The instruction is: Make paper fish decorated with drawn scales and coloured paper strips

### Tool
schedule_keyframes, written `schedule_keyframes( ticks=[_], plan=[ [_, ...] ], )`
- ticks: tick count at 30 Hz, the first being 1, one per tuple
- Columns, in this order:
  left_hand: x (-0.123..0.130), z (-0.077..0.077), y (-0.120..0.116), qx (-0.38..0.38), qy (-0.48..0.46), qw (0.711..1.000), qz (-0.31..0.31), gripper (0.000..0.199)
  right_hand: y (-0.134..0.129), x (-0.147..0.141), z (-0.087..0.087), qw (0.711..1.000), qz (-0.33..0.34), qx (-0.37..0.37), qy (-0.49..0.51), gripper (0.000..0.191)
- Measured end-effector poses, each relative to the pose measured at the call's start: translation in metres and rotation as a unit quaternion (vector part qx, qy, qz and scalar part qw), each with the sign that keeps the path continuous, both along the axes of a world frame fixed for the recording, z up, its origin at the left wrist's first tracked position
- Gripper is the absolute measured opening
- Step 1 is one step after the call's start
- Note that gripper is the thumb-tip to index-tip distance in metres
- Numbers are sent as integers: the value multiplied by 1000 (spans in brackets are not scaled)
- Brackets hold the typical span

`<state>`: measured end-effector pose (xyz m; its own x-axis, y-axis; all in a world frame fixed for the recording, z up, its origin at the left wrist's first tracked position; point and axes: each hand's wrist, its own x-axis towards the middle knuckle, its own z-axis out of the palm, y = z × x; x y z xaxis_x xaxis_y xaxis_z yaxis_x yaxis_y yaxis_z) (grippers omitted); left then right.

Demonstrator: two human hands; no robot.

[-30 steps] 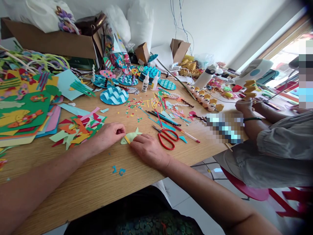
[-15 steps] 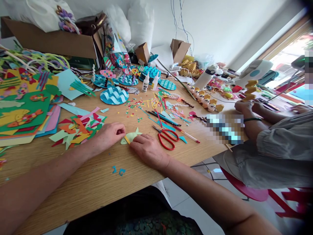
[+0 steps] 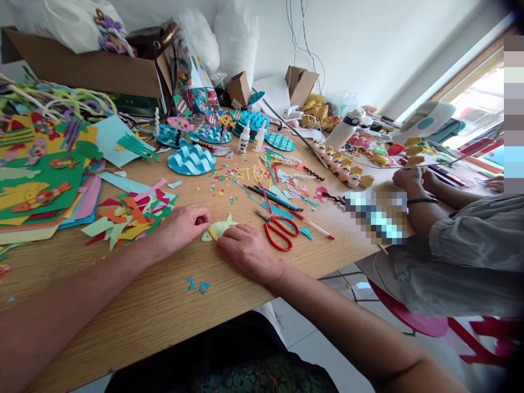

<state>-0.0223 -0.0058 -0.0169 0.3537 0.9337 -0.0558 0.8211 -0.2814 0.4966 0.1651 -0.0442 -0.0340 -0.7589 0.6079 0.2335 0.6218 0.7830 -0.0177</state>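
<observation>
A pale green paper fish (image 3: 223,224) with a dark eye and a yellow strip (image 3: 213,232) across it lies flat on the wooden table. My right hand (image 3: 245,248) rests over the fish's near side, fingers bent together and pressing the paper and strip down. On the other side, my left hand (image 3: 190,221) is closed in a pinch right at the fish's edge; anything between its fingertips is hidden. Red-handled scissors (image 3: 280,229) lie just beyond my right hand, blades slightly parted. Small blue paper scraps (image 3: 203,287) sit nearer my body.
Coloured paper offcuts (image 3: 126,218) and stacked sheets (image 3: 77,202) cover the left. Pens (image 3: 274,197), glue bottles (image 3: 244,138) and blue wave-patterned discs (image 3: 191,160) stand or lie further back. At right, another person's hands (image 3: 409,177) work at the same table (image 3: 147,305).
My hands and the paper fish have hardly moved. At the right, the other person's hands and the yellow pieces near them have shifted slightly.
</observation>
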Motion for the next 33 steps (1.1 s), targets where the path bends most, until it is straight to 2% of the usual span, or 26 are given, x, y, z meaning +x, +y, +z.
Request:
schedule_keyframes(
  ticks=[33],
  plan=[
    [2, -1, -1, 22, 10, 1000, -9, 11, -2, -1, 2, 1000, -5, -18, -19, 20]
  ],
)
